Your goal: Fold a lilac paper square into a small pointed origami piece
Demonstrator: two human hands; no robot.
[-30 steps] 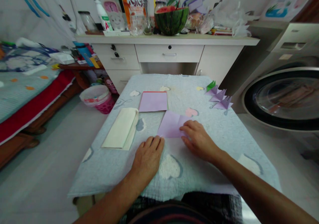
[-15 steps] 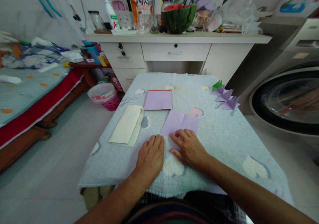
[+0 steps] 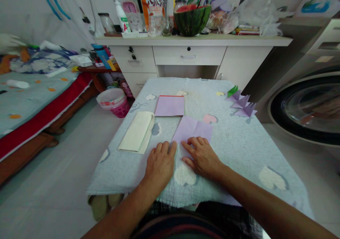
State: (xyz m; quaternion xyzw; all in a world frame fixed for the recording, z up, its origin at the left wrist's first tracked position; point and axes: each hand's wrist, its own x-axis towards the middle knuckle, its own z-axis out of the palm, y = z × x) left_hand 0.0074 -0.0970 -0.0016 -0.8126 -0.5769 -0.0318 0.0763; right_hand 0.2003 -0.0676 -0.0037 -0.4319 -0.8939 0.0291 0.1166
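A creased lilac paper square lies on the pale blue cloth-covered table in front of me. My left hand rests flat, fingers stretched out, its fingertips at the sheet's near left corner. Beside it my right hand lies flat with spread fingers on the sheet's near edge. Neither hand holds anything. Behind the sheet lies a stack of lilac paper with a red edge.
A folded cream paper lies left of the sheet. Several folded purple shapes and a green one sit at the table's far right. A desk with a cut watermelon stands behind, a washing machine right, a bed and pink bucket left.
My right hand slid left along the sheet's near edge toward my left hand, and both now lie side by side. The view has shifted slightly.
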